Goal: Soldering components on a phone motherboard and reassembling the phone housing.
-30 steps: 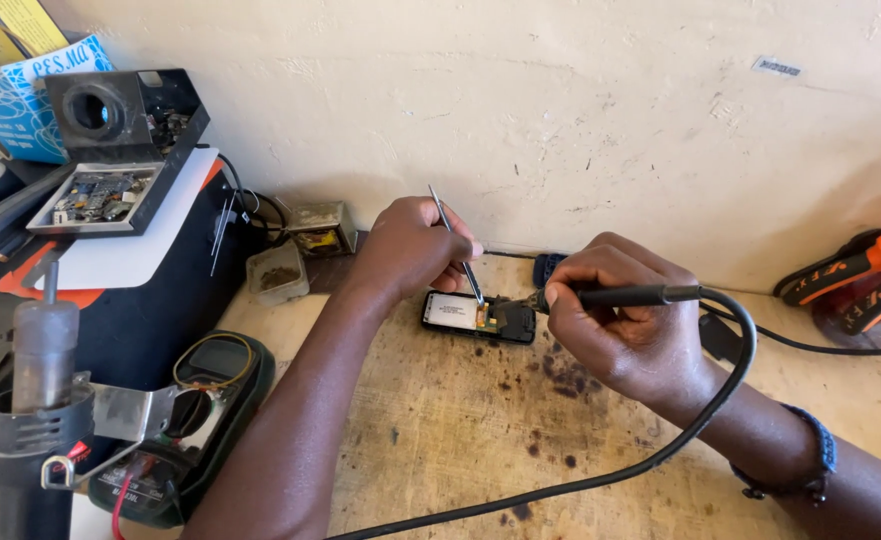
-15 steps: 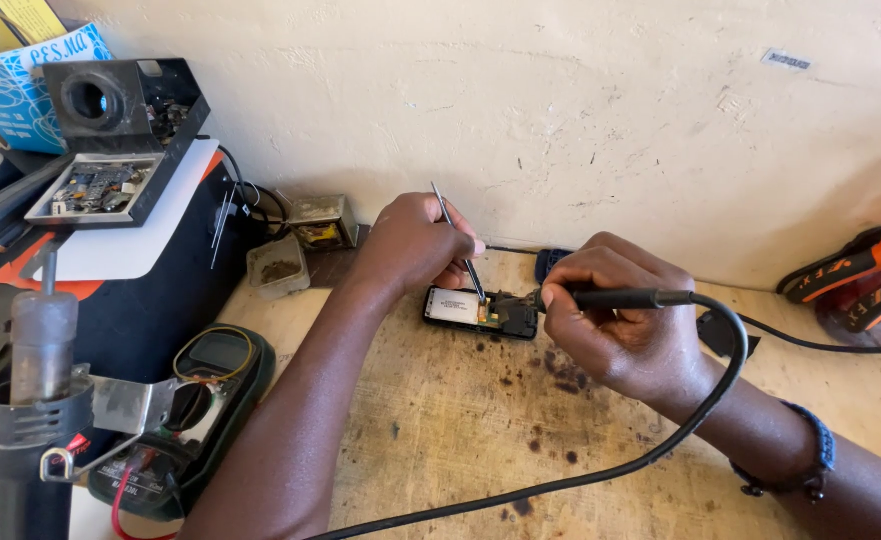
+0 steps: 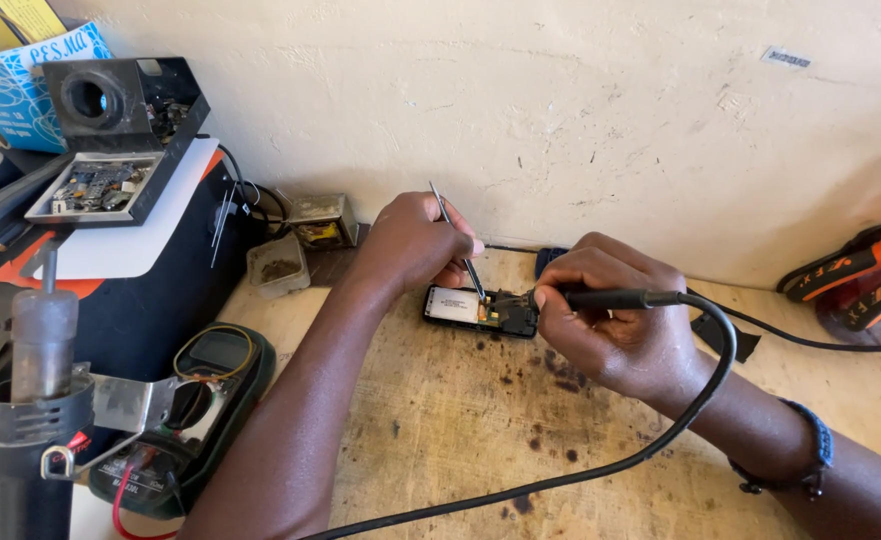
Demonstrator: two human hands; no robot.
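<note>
Phone board (image 3: 465, 306) is lying flat on the wooden bench (image 3: 460, 440), close to the wall (image 3: 560, 100), pretty much dead centre between both hands. It's a small dark thing with a pale panel on its left part and some brownish bits at its right end.

Left hand (image 3: 415, 245) is hovering right over the board's far edge, and its grip is pinched shut around thin metal tweezers (image 3: 457, 240). The tweezers are tilting, with the tips pointing down onto the right part of the board.

Right hand (image 3: 610, 325) is sitting just to the right of the board, fingers wrapped tight around a black soldering iron (image 3: 600, 298). The tip end is pointing left and meeting the board where the tweezers are coming down; can't really tell if it's actually touching. Its black cable (image 3: 700, 400) is looping out behind the wrist and running across the bench toward the bottom edge.

Off to the left, a green multimeter (image 3: 205, 400) is lying near the left forearm, a hot air gun (image 3: 35, 400) is standing in its holder at the bottom left corner, and a little tin (image 3: 322, 220) is sitting by the wall. Orange and black tool (image 3: 860, 280) is resting at the far right.
</note>
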